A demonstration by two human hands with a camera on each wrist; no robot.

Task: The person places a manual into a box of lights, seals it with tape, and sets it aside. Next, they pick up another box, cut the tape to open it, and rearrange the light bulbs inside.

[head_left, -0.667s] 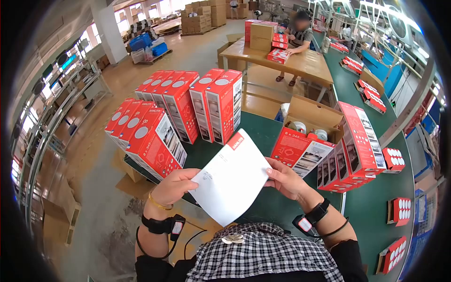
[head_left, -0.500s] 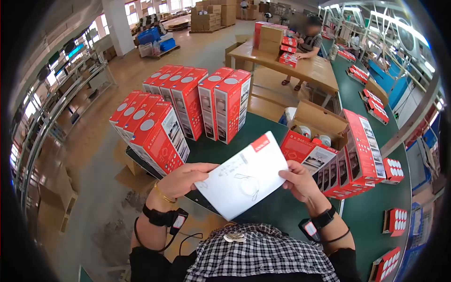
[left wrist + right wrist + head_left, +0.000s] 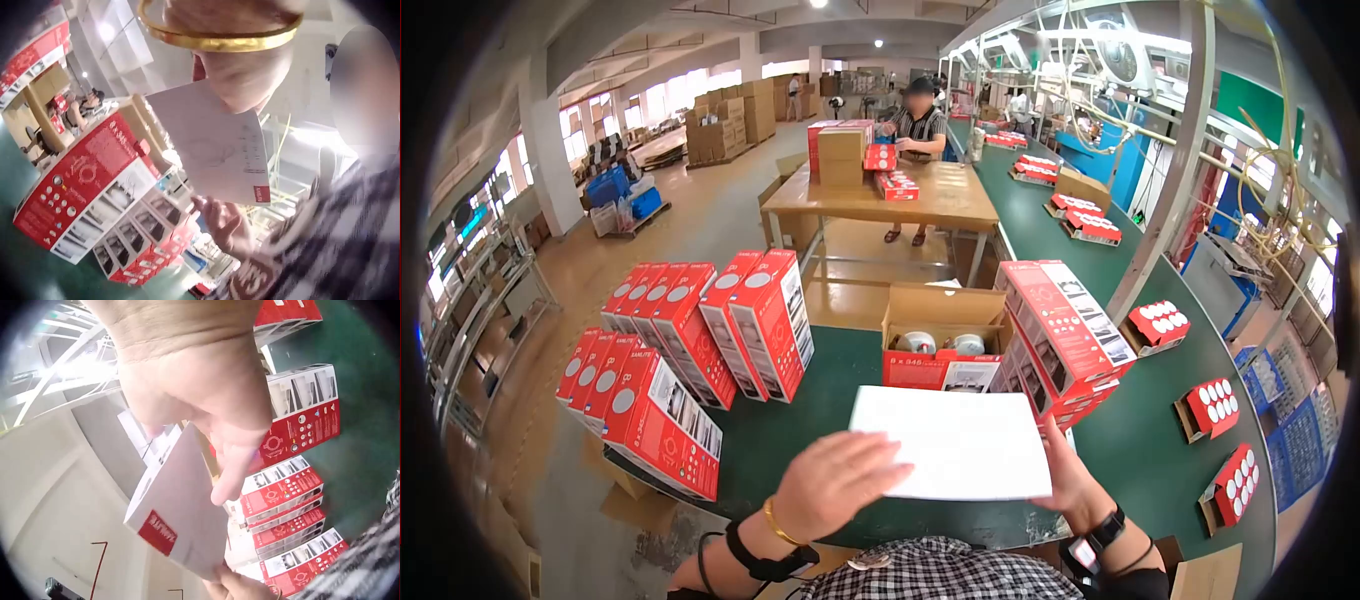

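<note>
A white printed leaflet, with a red corner label and a line drawing, is held up over the near side of the green table. The head view shows its blank face. My left hand lies over the leaflet's left end with fingers fairly straight, its thumb hidden beneath. At the other end, my right hand holds the edge between thumb and fingers; the right wrist view shows the leaflet between them. Just beyond the leaflet stands an open red carton with round white-topped items inside.
Tall red boxes stand in rows on the left. More red boxes are stacked right of the open carton. Small red packs line the green conveyor. A person stands behind a wooden table ahead.
The leaflet has turned from its tilted printed side to a level blank side. My left hand has shifted from its lower corner onto its left end. The head view has lifted and swung right.
</note>
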